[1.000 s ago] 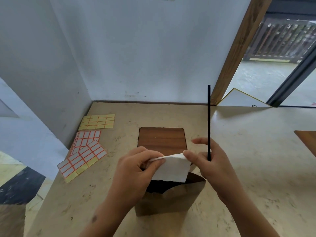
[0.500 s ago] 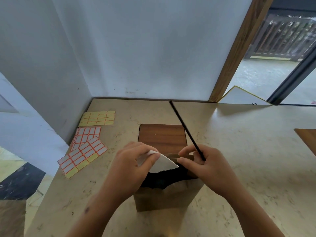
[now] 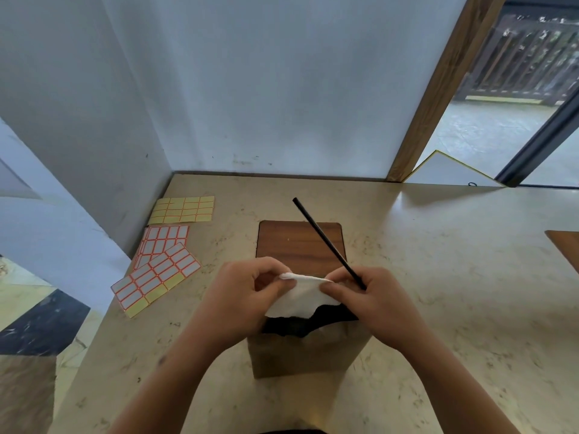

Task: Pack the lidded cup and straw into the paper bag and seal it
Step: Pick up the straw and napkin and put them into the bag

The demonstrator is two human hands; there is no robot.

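Right now my left hand (image 3: pixel 241 296) pinches the left edge of a white napkin (image 3: pixel 302 296) between thumb and curled fingers, while my right hand (image 3: pixel 372 300) pinches its right edge. That same right hand also grips the black straw (image 3: pixel 326 239), which tilts up and away to the left, its upper tip above the beige table (image 3: pixel 438 277). Both hands hold the napkin stretched over the open mouth of the brown paper bag (image 3: pixel 307 355), which stands upright on the table just in front of me. Inside the bag is dark; I cannot tell whether the cup is in there. Just behind the bag lies a wooden board (image 3: pixel 291 242), and 3 label sheets (image 3: pixel 159 274) lie well to the left.
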